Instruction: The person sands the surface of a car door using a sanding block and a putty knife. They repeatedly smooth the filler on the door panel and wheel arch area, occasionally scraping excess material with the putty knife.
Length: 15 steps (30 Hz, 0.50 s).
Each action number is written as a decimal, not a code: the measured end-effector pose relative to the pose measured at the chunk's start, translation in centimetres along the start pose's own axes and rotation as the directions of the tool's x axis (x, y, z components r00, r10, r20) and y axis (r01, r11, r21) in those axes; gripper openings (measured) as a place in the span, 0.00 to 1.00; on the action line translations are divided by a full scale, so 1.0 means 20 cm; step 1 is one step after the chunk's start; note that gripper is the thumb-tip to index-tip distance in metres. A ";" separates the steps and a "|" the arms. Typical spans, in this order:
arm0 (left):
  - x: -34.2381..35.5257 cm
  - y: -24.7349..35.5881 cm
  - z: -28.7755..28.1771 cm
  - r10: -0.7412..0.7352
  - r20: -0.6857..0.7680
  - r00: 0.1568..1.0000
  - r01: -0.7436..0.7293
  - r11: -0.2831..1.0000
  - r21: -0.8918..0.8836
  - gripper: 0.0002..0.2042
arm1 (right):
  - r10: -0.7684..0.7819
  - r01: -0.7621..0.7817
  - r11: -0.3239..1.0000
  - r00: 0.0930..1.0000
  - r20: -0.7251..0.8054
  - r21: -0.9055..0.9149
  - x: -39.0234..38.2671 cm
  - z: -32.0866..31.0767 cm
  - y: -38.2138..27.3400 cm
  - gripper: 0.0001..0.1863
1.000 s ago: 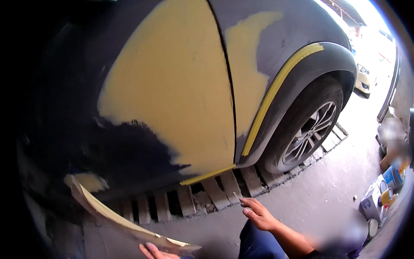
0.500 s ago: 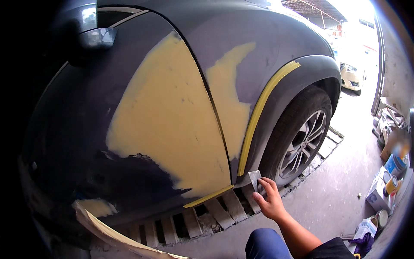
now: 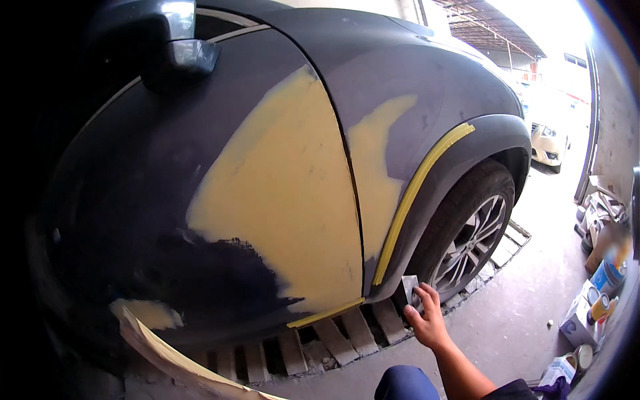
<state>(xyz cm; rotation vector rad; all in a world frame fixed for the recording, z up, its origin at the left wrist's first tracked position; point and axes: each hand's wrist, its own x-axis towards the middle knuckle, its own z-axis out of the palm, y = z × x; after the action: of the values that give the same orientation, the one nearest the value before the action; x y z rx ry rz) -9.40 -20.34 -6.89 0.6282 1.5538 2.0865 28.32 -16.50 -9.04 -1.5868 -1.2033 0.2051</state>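
Observation:
My right hand point(image 3: 429, 323) pinches a small flat metal putty spreader point(image 3: 410, 291) between thumb and fingers, just below the front wheel arch and apart from the body panel. Yellow filler point(image 3: 287, 193) covers a large part of the dark car door point(image 3: 147, 193), with a second patch point(image 3: 377, 180) across the seam on the fender. At the lower left, the edge of a thin board point(image 3: 190, 363) smeared with cream-coloured filler rises into view. My left hand is out of the picture.
Yellow masking tape point(image 3: 427, 193) lines the wheel arch, and another strip point(image 3: 327, 313) the door's lower edge. The front wheel point(image 3: 467, 233) stands beside slatted floor grating point(image 3: 333, 339). Cans and a white box point(image 3: 579, 325) line the right wall. My knee point(image 3: 407, 383) shows below.
The view has shifted, so the car sits further right and lower in the picture. My right hand still holds the spreader near the wheel. The filler patches look the same.

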 end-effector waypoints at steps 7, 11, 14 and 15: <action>0.03 -0.04 -0.04 0.029 0.058 0.998 -0.030 0.999 0.013 0.33 | -0.175 0.150 0.965 0.979 -0.102 -0.216 0.21 -0.13 -0.16 0.32; 0.07 -0.08 -0.08 0.081 0.076 0.994 -0.085 0.995 0.052 0.33 | -0.371 0.284 0.887 0.908 -0.197 -0.363 0.49 -0.23 -0.49 0.31; 0.08 -0.08 -0.09 0.085 0.077 0.993 -0.090 0.994 0.063 0.32 | -0.385 0.302 0.894 0.896 -0.223 -0.331 0.58 -0.30 -0.72 0.31; 0.08 -0.08 -0.10 0.085 0.079 0.993 -0.090 0.994 0.068 0.32 | -0.387 0.306 0.893 0.896 -0.216 -0.332 0.58 -0.31 -0.75 0.31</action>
<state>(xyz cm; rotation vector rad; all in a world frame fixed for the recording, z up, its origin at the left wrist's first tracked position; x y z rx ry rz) -11.63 -20.48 -8.88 0.8052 1.5910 2.0520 29.24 -12.86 10.56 -1.5480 -1.3129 -0.4362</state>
